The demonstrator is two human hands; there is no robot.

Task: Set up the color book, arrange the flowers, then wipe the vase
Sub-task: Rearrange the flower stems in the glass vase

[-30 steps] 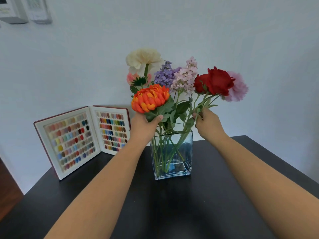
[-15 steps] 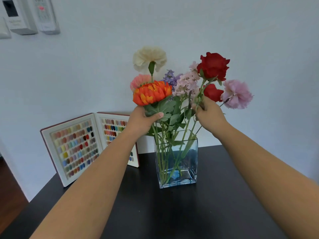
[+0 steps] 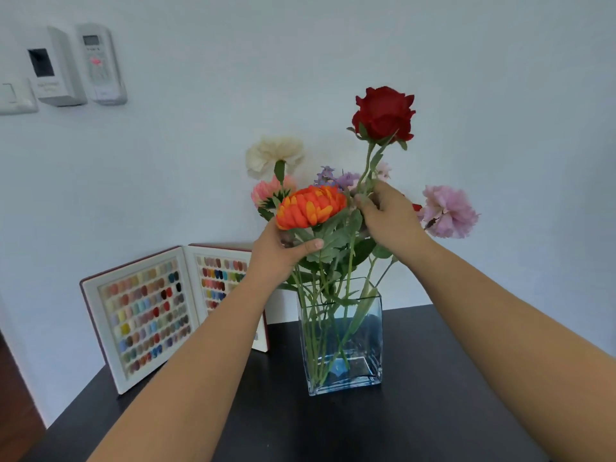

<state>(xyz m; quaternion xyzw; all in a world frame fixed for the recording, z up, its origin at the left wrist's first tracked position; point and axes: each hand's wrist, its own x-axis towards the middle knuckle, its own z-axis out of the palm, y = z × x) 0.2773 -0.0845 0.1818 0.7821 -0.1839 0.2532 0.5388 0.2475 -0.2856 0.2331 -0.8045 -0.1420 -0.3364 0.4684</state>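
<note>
Soft, even daylight fills the scene, with a cool bluish cast on the wall [image 3: 333, 45]. No hard shadows fall anywhere; only a faint shade lies on the wall behind the flowers [image 3: 310, 206] above the fingers. The black table [image 3: 416, 428] below the fingers shows a dull sheen, and the glass vase [image 3: 341, 338] carries pale reflections. The picture is slightly soft overall. The wide lens bends the wall boxes [image 3: 76, 66] at far left.

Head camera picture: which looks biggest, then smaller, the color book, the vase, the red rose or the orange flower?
1. Color book, though an arm hides part.
2. Vase.
3. Orange flower and red rose look about alike, so I won't rank them.
</note>
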